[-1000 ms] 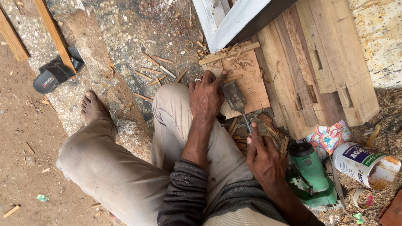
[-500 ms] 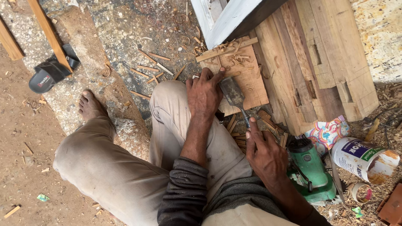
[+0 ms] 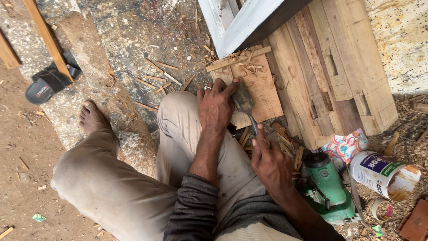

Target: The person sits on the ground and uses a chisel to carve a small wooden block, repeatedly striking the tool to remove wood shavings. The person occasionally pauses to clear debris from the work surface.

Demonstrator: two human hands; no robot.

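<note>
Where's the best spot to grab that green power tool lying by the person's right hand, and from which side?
Probably the green plastic power tool is best taken around its rounded body just below the dark cap, coming down from above. It lies flat on the wood shavings with that barrel upward and bare. The right hand crowds its left edge and a white cylindrical tin lies to its right.

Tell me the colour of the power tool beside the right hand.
Green with a black top, clearest in the head view: power tool by the right hand.

white labelled can [image 3: 384, 175], colourful wrapper [image 3: 344, 145]
</note>
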